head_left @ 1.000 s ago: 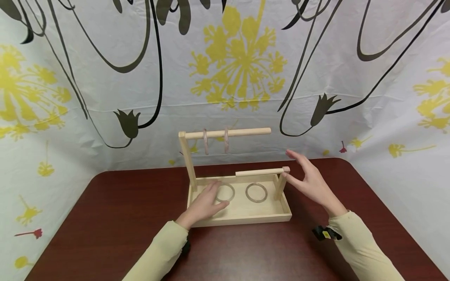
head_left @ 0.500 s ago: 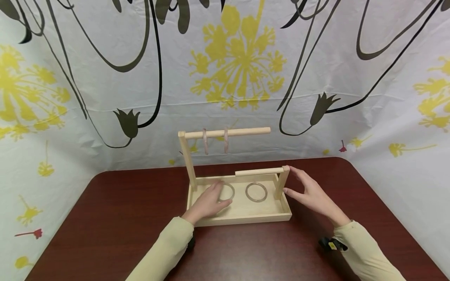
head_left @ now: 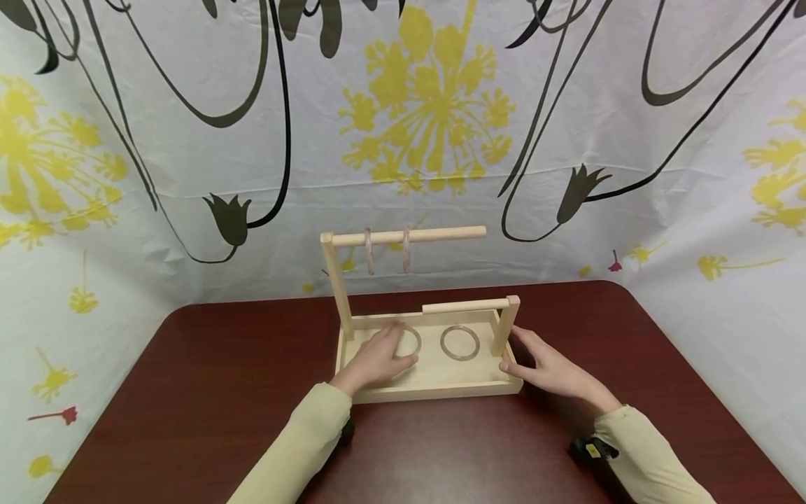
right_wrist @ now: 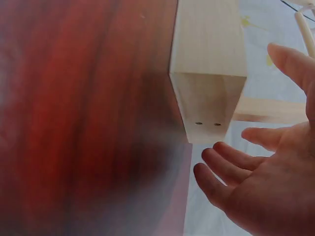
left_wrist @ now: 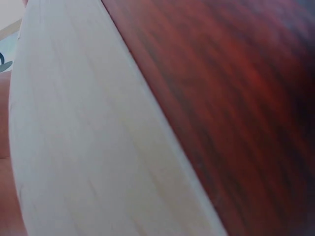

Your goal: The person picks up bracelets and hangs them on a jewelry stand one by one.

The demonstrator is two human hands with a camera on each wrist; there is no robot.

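A pale wooden stand has a shallow tray (head_left: pixel 441 393), a tall post with a long bar (head_left: pixel 441 234), and a short post (head_left: pixel 506 327) with a lower bar (head_left: pixel 466 306). My left hand (head_left: pixel 376 357) reaches over the tray's front left, its fingers partly covering a translucent ring (head_left: pixel 414 341). Whether the fingertips touch that ring is hidden. Beside the tray's right end is my right hand (head_left: pixel 554 365), its thumb at the end wall's rim. In the right wrist view its fingers (right_wrist: pixel 226 167) are loosely spread near the end wall (right_wrist: pixel 206 105).
A second ring (head_left: pixel 460 343) lies flat in the tray's right half. Two pinkish rings, one on the left (head_left: pixel 369 252) and one on the right (head_left: pixel 406 250), hang from the long bar. The stand is on a dark red-brown table (head_left: pixel 239 364), with a patterned cloth (head_left: pixel 302 154) behind.
My right hand has come down from near the top of the short post to the tray's right end. My left hand has shifted slightly right over the tray. The rings have stayed put.
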